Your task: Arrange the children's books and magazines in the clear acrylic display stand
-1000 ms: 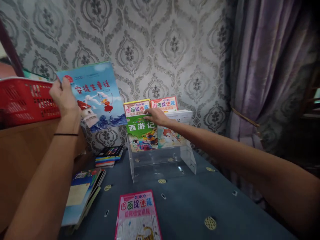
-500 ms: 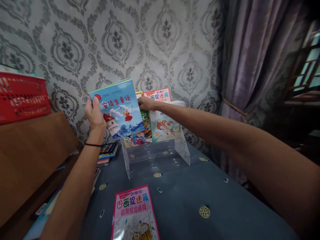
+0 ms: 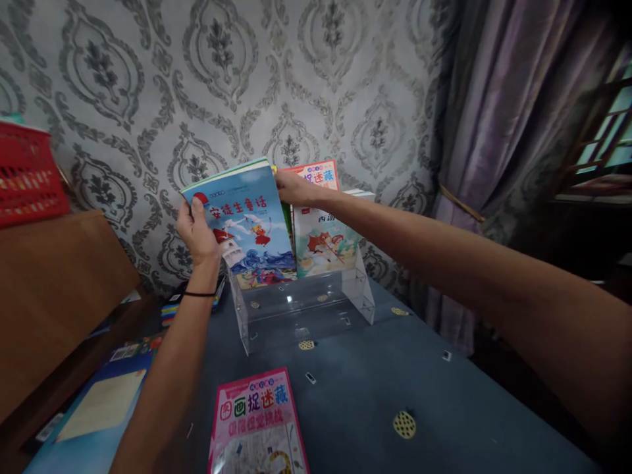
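My left hand (image 3: 197, 230) grips a blue picture book (image 3: 257, 224) by its left edge, thumb on the front cover. The book tilts slightly, its lower part at the clear acrylic stand (image 3: 296, 306). At the book's upper right edge is my right hand (image 3: 293, 187), fingers closed and their tips partly hidden. Behind the blue book, a thin strip of a green book (image 3: 287, 216) shows. To the right, a white book with a fox-like figure (image 3: 326, 243) leans in the stand. A red-edged book (image 3: 323, 174) rises behind it.
A pink-bordered book (image 3: 259, 421) lies on the dark blue tablecloth (image 3: 365, 395) in front of the stand. At left are a brown box (image 3: 64, 289), a red basket (image 3: 29, 174), a small book stack (image 3: 170, 309) and a blue book lying flat (image 3: 89, 421). A curtain (image 3: 474, 164) hangs at right.
The blue book has moved down and right to the stand, now covering most of the green book. My right hand has come up against its edge. The view has shifted slightly.
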The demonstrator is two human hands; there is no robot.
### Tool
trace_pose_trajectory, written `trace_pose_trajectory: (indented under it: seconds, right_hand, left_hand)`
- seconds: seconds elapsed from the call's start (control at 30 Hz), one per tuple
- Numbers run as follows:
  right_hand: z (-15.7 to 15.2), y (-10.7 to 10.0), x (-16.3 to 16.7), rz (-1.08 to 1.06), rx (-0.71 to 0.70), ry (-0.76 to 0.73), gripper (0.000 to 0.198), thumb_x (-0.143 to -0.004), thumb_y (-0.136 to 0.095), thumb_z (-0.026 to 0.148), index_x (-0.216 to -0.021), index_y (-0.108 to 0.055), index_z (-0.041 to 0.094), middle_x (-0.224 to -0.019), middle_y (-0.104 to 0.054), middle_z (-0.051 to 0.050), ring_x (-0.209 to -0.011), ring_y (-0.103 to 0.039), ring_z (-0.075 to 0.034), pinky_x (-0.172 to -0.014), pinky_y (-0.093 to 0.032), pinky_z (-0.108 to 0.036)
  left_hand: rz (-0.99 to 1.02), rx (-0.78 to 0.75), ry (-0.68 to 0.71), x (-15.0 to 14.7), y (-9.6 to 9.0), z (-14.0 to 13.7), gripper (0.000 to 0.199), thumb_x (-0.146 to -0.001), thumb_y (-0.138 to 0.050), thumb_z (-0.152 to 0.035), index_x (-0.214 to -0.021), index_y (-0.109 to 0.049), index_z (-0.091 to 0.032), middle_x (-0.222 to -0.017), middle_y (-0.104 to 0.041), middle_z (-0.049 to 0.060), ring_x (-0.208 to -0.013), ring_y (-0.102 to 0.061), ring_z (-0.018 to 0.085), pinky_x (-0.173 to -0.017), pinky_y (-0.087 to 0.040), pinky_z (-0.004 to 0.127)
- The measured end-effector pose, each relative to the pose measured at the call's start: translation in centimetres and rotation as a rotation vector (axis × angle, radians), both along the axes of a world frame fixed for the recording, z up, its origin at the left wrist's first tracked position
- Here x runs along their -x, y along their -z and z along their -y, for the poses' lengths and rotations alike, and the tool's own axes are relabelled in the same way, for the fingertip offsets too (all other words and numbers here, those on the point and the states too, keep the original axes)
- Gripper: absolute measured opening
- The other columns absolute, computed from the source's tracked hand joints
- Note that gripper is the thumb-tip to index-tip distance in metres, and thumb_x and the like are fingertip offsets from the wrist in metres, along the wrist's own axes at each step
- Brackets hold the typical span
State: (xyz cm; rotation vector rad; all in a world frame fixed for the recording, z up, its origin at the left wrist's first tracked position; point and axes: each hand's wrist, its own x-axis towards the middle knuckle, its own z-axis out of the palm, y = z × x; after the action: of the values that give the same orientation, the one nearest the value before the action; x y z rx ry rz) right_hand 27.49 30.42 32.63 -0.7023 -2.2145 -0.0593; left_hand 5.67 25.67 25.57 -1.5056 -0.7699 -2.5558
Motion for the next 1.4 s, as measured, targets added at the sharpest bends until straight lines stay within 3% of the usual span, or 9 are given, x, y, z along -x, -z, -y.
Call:
trace_pose_trajectory:
  seconds: [0.17, 0.23, 0.33, 0.5, 0.63, 0.87, 0.97, 1.17, 1.4]
  right_hand:
    - [7.0, 4.1, -1.0, -0.498, -0.151, 0.054, 0.039, -0.105, -0.029, 0.037, -0.095, -0.062, 0.019, -0.083, -0.062, -0.002, -0.08, -0.057, -0.016, -0.074, -0.046, -0.03]
    - [9.1, 6.8, -1.1, -0.372, -0.066, -0.034, 0.04, -0.105, -0.031, 0.039, -0.085, -0.06, 0.019, -0.074, -0.059, -0.001, -0.07, -0.054, -0.014, -0.067, -0.043, -0.028]
    - [9.0, 10.3, -0.8, 0.064, 0.114, -0.08, 0.04, -0.102, -0.041, 0.038, -0.071, -0.058, 0.018, -0.062, -0.054, 0.001, -0.059, -0.047, -0.012, -0.061, -0.038, -0.027]
    - [5.1, 13.3, -0.6, 0.201, 0.212, 0.062, 0.024, -0.097, -0.045, 0.022, -0.099, -0.069, 0.017, -0.089, -0.072, -0.006, -0.077, -0.062, -0.018, -0.07, -0.043, -0.028]
    - [4.5, 14.4, -1.1, 0.175, 0.223, 0.01, 0.031, -0.096, -0.047, 0.021, -0.117, -0.07, 0.016, -0.104, -0.075, -0.011, -0.092, -0.068, -0.022, -0.08, -0.048, -0.032]
    - [4.9, 15.6, -1.5, -0.146, 0.375, -0.037, 0.033, -0.091, -0.048, 0.02, -0.113, -0.071, 0.014, -0.096, -0.077, -0.009, -0.085, -0.072, -0.02, -0.076, -0.055, -0.034]
    - [4.9, 15.2, -1.2, -0.144, 0.42, -0.01, 0.032, -0.09, -0.049, 0.02, -0.112, -0.072, 0.013, -0.097, -0.077, -0.011, -0.088, -0.072, -0.022, -0.076, -0.055, -0.033]
    - [6.4, 13.8, 0.7, 0.269, 0.2, 0.307, 0.029, -0.095, -0.047, 0.021, -0.109, -0.072, 0.016, -0.092, -0.076, -0.013, -0.084, -0.069, -0.025, -0.072, -0.049, -0.034]
    - [7.3, 14.8, 1.6, 0.502, -0.097, 0.344, 0.022, -0.093, -0.048, 0.013, -0.1, -0.069, 0.015, -0.114, -0.066, -0.016, -0.104, -0.058, -0.028, -0.071, -0.048, -0.034]
  left_hand:
    - [0.009, 0.015, 0.002, 0.1, -0.1, -0.3, 0.041, -0.091, -0.055, -0.058, -0.079, -0.057, -0.019, -0.075, -0.052, -0.003, -0.081, -0.056, 0.015, -0.083, -0.047, 0.028]
    - [0.004, 0.011, 0.023, 0.1, -0.1, -0.4, 0.04, -0.092, -0.056, -0.057, -0.078, -0.056, -0.019, -0.074, -0.05, -0.003, -0.08, -0.055, 0.015, -0.083, -0.047, 0.028]
    - [-0.004, -0.018, 0.048, 0.1, -0.2, -0.5, 0.04, -0.091, -0.058, -0.056, -0.076, -0.055, -0.019, -0.074, -0.051, -0.003, -0.08, -0.055, 0.014, -0.084, -0.048, 0.029]
    - [-0.062, -0.026, 0.151, 0.0, -0.6, -0.7, 0.042, -0.086, -0.062, -0.061, -0.083, -0.061, -0.019, -0.081, -0.059, -0.001, -0.084, -0.059, 0.015, -0.089, -0.05, 0.031]
    - [-0.085, -0.011, 0.232, 0.1, -0.5, -1.2, 0.045, -0.081, -0.065, -0.065, -0.088, -0.064, -0.021, -0.087, -0.064, 0.001, -0.087, -0.062, 0.016, -0.09, -0.052, 0.031]
    - [-0.057, 0.005, 0.334, 0.9, -0.2, -2.0, 0.047, -0.077, -0.069, -0.066, -0.088, -0.063, -0.021, -0.092, -0.067, 0.002, -0.092, -0.064, 0.017, -0.093, -0.052, 0.031]
    - [-0.056, 0.016, 0.358, 1.1, -0.2, -2.2, 0.048, -0.075, -0.071, -0.066, -0.086, -0.062, -0.02, -0.091, -0.067, 0.002, -0.092, -0.065, 0.017, -0.091, -0.052, 0.031]
    - [-0.101, 0.046, 0.381, 1.0, -0.4, -2.4, 0.045, -0.078, -0.07, -0.064, -0.085, -0.061, -0.02, -0.087, -0.065, 0.001, -0.089, -0.064, 0.016, -0.088, -0.052, 0.032]
    - [-0.144, 0.034, 0.431, 0.0, -0.5, -1.5, 0.042, -0.078, -0.073, -0.061, -0.087, -0.063, -0.021, -0.087, -0.067, 0.0, -0.082, -0.062, 0.014, -0.083, -0.052, 0.03]
